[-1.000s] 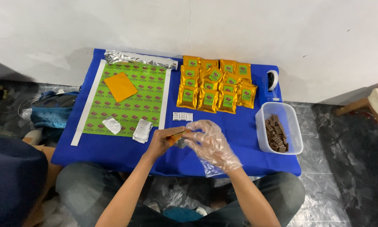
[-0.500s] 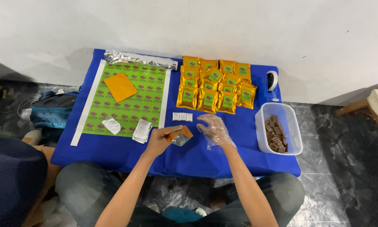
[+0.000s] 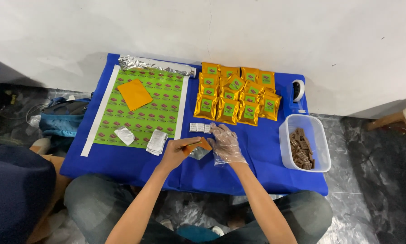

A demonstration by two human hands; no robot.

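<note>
Since the earlier frames the gloved right hand [image 3: 225,142] has left the pouch and moved up to the small white packets [image 3: 199,127] at frame centre, fingers spread loosely and fingertips touching them, clamped on nothing; the left hand [image 3: 178,151] keeps its grip pinched on the orange pouch [image 3: 197,148] (silver inside showing), just below those packets on the blue counter [image 3: 257,153]. A clear tub of brown pieces [image 3: 304,144] sits at the right; gold pouches [image 3: 234,97] fill the upper centre; a green printed sheet [image 3: 144,106] lies upper left.

Gloved hand leaves the pouch

The gloved right hand [image 3: 225,142], earlier joined with the left hand [image 3: 176,152] on the orange pouch [image 3: 196,147], now reaches forward to the small white packets [image 3: 199,128]; the pouch stays gripped alone.
</note>
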